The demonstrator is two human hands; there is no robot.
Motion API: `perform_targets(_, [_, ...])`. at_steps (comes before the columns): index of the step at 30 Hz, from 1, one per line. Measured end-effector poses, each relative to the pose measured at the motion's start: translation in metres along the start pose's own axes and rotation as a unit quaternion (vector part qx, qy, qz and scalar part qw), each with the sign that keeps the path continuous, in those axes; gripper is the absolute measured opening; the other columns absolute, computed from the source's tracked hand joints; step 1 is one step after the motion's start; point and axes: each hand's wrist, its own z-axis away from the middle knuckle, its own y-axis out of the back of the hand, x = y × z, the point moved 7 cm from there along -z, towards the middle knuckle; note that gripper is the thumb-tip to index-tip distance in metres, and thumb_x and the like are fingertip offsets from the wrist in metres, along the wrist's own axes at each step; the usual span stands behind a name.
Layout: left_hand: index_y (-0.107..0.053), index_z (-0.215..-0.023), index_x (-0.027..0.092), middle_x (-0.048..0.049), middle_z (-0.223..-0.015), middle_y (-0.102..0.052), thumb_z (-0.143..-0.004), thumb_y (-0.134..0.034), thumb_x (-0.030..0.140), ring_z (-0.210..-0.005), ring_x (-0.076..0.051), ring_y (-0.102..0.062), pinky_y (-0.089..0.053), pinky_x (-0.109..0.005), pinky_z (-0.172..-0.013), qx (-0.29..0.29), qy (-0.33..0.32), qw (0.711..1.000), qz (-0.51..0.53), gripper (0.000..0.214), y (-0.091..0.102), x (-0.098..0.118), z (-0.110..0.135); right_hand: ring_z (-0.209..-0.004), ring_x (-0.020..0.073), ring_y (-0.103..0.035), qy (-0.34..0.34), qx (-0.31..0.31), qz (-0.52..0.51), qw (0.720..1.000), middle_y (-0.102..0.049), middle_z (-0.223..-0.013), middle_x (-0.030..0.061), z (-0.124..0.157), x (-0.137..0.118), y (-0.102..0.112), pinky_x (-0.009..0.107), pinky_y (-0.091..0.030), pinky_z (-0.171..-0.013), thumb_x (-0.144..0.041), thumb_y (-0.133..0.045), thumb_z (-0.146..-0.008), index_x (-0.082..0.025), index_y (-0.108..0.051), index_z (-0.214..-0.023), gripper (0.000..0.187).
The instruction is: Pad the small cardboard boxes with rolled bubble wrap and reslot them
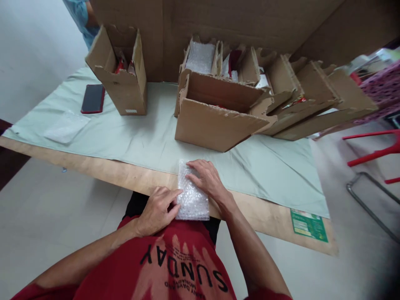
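A small packet wrapped in clear bubble wrap [192, 200] lies at the near edge of the wooden table [103, 171], just in front of my body. My left hand [158, 210] presses against its left side with the fingers together and stretched toward it. My right hand [208, 179] lies flat on top of the packet, fingers extended across its upper part. Neither hand lifts it; both rest on the wrap.
A pale green cloth [140, 141] covers the table. Several open cardboard boxes stand behind, the nearest [215, 121] straight ahead and one [125, 71] at far left. A dark phone [93, 98] and a flat plastic bag [66, 127] lie left. Another person's sleeve [81, 18] shows at the top left. Red stool [375, 150] right.
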Motion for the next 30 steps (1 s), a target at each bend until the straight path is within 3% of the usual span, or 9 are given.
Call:
perform_targets(4, [-0.065, -0.113, 0.017, -0.0012, -0.075, -0.068, -0.089, -0.062, 0.013, -0.079, -0.021, -0.06, -0.046, -0.037, -0.078, -0.027, -0.008, 0.999, -0.042, 0.024, -0.001, 0.002, -0.003, -0.115, 0.029, -0.063, 0.073, 0.034, 0.019, 0.997, -0.068, -0.126, 0.0136, 0.053, -0.025, 0.027, 0.046, -0.047, -0.096, -0.03, -0.067, -0.093, -0.02, -0.067, -0.12, 0.029])
perform_targets(8, [-0.067, -0.108, 0.017, -0.0023, -0.076, -0.069, -0.091, -0.061, 0.014, -0.078, -0.022, -0.059, -0.045, -0.039, -0.077, -0.039, -0.028, 0.996, -0.075, 0.019, -0.003, 0.005, -0.005, -0.129, 0.033, -0.056, 0.098, -0.049, 0.06, 0.992, -0.061, -0.143, 0.0147, 0.109, -0.04, 0.009, 0.051, -0.048, -0.099, -0.029, -0.068, -0.089, -0.021, -0.065, -0.127, 0.039])
perform_targets(10, [-0.068, -0.106, 0.017, -0.0038, -0.078, -0.069, -0.092, -0.06, 0.015, -0.079, -0.023, -0.059, -0.046, -0.039, -0.077, -0.044, -0.034, 0.994, -0.091, 0.016, -0.002, 0.006, -0.004, -0.134, 0.0335, -0.053, 0.093, -0.046, 0.091, 0.99, -0.06, -0.146, 0.0144, 0.121, -0.04, -0.005, 0.052, -0.048, -0.1, -0.021, -0.063, -0.091, -0.022, -0.065, -0.128, 0.037])
perform_targets(15, [-0.067, -0.111, 0.017, -0.0134, -0.111, -0.07, -0.087, -0.07, 0.034, -0.102, -0.028, -0.062, -0.049, -0.046, -0.089, -0.032, -0.109, 0.993, -0.042, 0.03, 0.008, 0.019, -0.001, -0.123, 0.0259, -0.063, 0.084, 0.009, 0.01, 0.996, -0.071, -0.13, 0.0102, 0.113, -0.034, -0.01, 0.049, -0.051, -0.099, -0.017, -0.054, -0.099, -0.023, -0.068, -0.122, 0.028])
perform_targets(18, [-0.066, -0.115, 0.017, -0.0119, -0.11, -0.073, -0.086, -0.071, 0.034, -0.106, -0.029, -0.064, -0.049, -0.048, -0.093, -0.034, -0.148, 0.988, -0.01, 0.033, 0.007, 0.025, 0.002, -0.107, 0.0221, -0.07, 0.057, 0.008, -0.071, 0.996, -0.077, -0.114, 0.0075, 0.1, -0.026, -0.002, 0.044, -0.054, -0.094, -0.02, -0.053, -0.1, -0.022, -0.069, -0.12, 0.026])
perform_targets(21, [-0.067, -0.11, 0.018, -0.0069, -0.092, -0.075, -0.092, -0.061, 0.018, -0.09, -0.022, -0.067, -0.052, -0.04, -0.084, 0.001, -0.078, 0.997, 0.011, 0.019, 0.005, 0.014, -0.004, -0.101, 0.0217, -0.071, 0.023, 0.038, -0.097, 0.994, -0.077, -0.108, 0.0074, 0.094, -0.02, 0.007, 0.04, -0.057, -0.089, -0.023, -0.053, -0.1, -0.021, -0.069, -0.119, 0.025])
perform_targets(24, [-0.069, -0.108, 0.017, -0.0055, -0.084, -0.073, -0.093, -0.059, 0.019, -0.077, -0.019, -0.066, -0.053, -0.035, -0.073, 0.024, 0.024, 0.999, 0.018, 0.018, 0.001, -0.006, -0.013, -0.107, 0.0254, -0.068, 0.001, 0.163, -0.009, 0.987, -0.073, -0.117, 0.0116, 0.099, -0.021, 0.024, 0.043, -0.054, -0.09, -0.024, -0.057, -0.098, -0.021, -0.065, -0.124, 0.028])
perform_targets(26, [-0.07, -0.11, 0.016, -0.0046, -0.08, -0.072, -0.092, -0.06, 0.021, -0.074, -0.019, -0.065, -0.054, -0.034, -0.072, 0.021, 0.051, 0.998, 0.003, 0.02, -0.002, -0.014, -0.021, -0.106, 0.0266, -0.066, 0.022, 0.203, 0.056, 0.977, -0.071, -0.117, 0.0121, 0.103, -0.031, 0.029, 0.043, -0.052, -0.089, -0.021, -0.06, -0.095, -0.022, -0.065, -0.122, 0.027])
perform_targets(30, [-0.069, -0.111, 0.016, -0.0073, -0.085, -0.071, -0.093, -0.06, 0.021, -0.08, -0.023, -0.065, -0.055, -0.041, -0.078, 0.006, 0.044, 0.997, -0.06, 0.021, -0.004, -0.018, -0.035, -0.109, 0.029, -0.064, 0.072, 0.11, 0.113, 0.985, -0.072, -0.119, 0.0121, 0.092, -0.042, 0.008, 0.045, -0.048, -0.089, -0.018, -0.061, -0.094, -0.021, -0.066, -0.12, 0.026])
